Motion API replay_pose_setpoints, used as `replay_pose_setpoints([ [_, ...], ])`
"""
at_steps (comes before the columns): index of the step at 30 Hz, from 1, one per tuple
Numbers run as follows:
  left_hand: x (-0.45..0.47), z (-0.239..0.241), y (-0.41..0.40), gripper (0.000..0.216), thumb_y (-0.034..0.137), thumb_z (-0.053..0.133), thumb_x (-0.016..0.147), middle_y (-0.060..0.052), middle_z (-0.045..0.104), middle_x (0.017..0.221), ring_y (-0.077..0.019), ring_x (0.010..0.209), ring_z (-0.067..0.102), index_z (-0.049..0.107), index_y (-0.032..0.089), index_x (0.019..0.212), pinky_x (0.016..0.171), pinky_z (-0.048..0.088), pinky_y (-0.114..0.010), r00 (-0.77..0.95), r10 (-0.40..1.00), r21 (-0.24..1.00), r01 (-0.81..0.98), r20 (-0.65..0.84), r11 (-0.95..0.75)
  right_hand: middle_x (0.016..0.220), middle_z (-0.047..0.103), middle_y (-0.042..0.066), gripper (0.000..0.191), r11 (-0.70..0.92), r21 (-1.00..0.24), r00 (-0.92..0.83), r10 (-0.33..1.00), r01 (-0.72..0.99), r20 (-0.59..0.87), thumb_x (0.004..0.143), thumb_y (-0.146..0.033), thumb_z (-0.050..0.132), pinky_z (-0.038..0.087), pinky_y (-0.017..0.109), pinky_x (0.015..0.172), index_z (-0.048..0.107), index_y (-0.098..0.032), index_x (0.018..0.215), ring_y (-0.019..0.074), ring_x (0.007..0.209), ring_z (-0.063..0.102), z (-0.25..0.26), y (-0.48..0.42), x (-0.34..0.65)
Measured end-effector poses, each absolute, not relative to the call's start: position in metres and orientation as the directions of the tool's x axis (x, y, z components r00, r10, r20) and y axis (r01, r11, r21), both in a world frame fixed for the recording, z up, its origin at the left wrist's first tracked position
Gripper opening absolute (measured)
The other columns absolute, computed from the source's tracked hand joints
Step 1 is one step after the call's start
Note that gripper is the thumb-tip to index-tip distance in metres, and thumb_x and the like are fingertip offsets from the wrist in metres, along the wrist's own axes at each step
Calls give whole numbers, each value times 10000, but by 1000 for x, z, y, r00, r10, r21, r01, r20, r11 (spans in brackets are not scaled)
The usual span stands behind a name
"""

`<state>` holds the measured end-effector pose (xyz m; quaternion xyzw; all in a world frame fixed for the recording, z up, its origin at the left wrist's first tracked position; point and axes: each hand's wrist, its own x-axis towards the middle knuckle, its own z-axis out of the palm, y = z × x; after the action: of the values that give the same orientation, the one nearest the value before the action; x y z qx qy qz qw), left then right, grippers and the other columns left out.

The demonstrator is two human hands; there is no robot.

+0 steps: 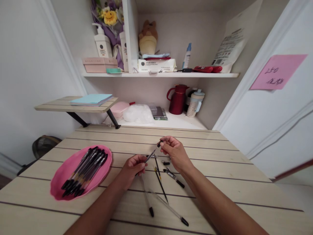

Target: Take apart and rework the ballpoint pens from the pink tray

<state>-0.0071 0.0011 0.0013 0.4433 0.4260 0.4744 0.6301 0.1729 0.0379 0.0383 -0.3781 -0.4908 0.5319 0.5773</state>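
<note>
Many finished pens (84, 171) fill our pink tray (61, 178); both hands, left (133, 166) and right (172, 151), grip 1 pen (153, 152), while loose parts (162, 186) wait on the counter (220, 169).

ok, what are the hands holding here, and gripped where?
One pen, held between both hands: left hand pinches its lower end, right hand its upper, dark tip. Other pens lie loose on the table.
</note>
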Motion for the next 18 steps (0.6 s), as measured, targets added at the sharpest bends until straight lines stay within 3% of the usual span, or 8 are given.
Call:
replay_pose_setpoints([
  [10,-8,0,2,228,205,651,624,-23,611,674,-64,506,471,598,143,836,454,306,-179,191,975,969,-198,-110,148,578,510,-47,211,140,-963,-83,983,-232,163,605,-251,646,348,188,461,562,-158,775,50,464,438,37,34,166],
  [18,-7,-2,3,228,217,670,610,-17,609,662,-66,509,475,609,148,818,451,302,-176,189,976,966,-213,-108,149,594,538,-27,291,74,-958,-72,993,-276,97,569,-251,672,338,192,460,602,-154,834,61,488,443,26,30,157],
])
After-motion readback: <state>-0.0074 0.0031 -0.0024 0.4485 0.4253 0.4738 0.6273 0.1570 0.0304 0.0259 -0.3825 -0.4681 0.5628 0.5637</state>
